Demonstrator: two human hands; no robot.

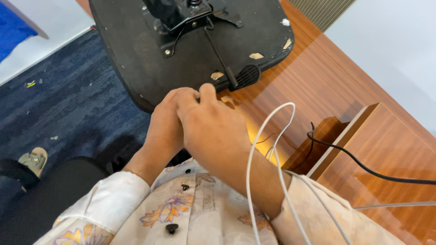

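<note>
Chair seat (136, 50), upturned, lies at 12 o'clock on wooden desk (327, 86). Both hands meet at its near rim: right hand (213, 131) lies over left hand (165, 127), fingers curled; can't tell what's pinched. White cable (263, 149) loops at 3 o'clock, black cable (363, 168) beyond.

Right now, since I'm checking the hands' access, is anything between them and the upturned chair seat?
Nothing visible. Both the left hand and right hand rest at the black seat base's near edge; the white cable loops behind them.
</note>
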